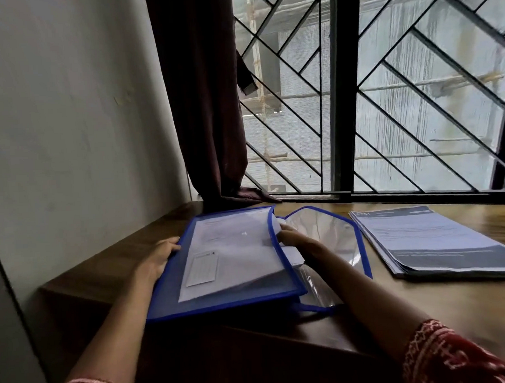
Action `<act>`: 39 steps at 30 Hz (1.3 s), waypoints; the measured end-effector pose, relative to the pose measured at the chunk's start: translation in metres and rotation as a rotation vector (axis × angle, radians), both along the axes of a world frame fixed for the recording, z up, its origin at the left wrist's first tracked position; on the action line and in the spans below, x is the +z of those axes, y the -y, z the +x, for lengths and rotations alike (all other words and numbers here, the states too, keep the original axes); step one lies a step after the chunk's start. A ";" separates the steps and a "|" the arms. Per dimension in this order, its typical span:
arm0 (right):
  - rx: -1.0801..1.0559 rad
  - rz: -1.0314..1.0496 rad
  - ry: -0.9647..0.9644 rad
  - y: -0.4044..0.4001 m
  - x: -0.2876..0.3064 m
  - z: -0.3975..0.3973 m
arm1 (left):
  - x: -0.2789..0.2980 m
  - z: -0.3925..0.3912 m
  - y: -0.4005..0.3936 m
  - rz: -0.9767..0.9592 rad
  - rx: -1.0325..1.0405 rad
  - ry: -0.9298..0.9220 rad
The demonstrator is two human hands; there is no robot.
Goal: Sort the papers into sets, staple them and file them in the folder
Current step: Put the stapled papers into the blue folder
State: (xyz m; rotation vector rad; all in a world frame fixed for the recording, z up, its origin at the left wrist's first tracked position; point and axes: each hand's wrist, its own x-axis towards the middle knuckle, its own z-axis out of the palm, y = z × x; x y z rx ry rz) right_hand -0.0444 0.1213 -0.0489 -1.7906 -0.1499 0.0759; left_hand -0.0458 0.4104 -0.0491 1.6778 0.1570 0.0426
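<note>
Here, blue folder lengthwise away, mouth rightward; left hand gripping its edge, right hand pinching papers.

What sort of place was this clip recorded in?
Probably a home or small office desk by a window: a brown wooden desk set against a metal-grilled window, a dark maroon curtain, and a blue-edged clear plastic folder with printed papers.

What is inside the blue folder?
White printed papers show through the folder; the right hand holds their edge at its mouth. How many sheets there are is hidden.
</note>
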 end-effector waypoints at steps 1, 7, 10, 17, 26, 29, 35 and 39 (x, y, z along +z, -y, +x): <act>-0.011 0.022 0.005 0.002 0.000 -0.003 | 0.000 -0.001 0.001 0.006 -0.010 -0.007; -0.089 0.185 -0.026 0.023 0.005 -0.013 | -0.001 -0.007 0.011 -0.011 -0.009 0.013; -0.102 0.070 -0.089 0.024 0.009 -0.012 | -0.005 -0.007 0.013 -0.039 0.012 0.036; -0.078 -0.091 -0.073 0.005 0.004 -0.011 | 0.000 -0.012 0.014 0.024 0.119 -0.028; 0.286 0.152 -0.198 -0.006 0.008 -0.048 | 0.005 -0.019 0.023 0.018 0.172 -0.005; 0.305 0.200 -0.169 0.000 0.005 -0.049 | 0.009 -0.025 0.029 0.057 0.153 -0.028; 0.178 0.474 -0.093 0.011 -0.005 -0.050 | 0.009 -0.024 0.033 0.132 0.146 -0.019; 0.107 0.235 -0.096 0.008 -0.003 -0.050 | 0.007 -0.022 0.035 0.215 0.126 0.000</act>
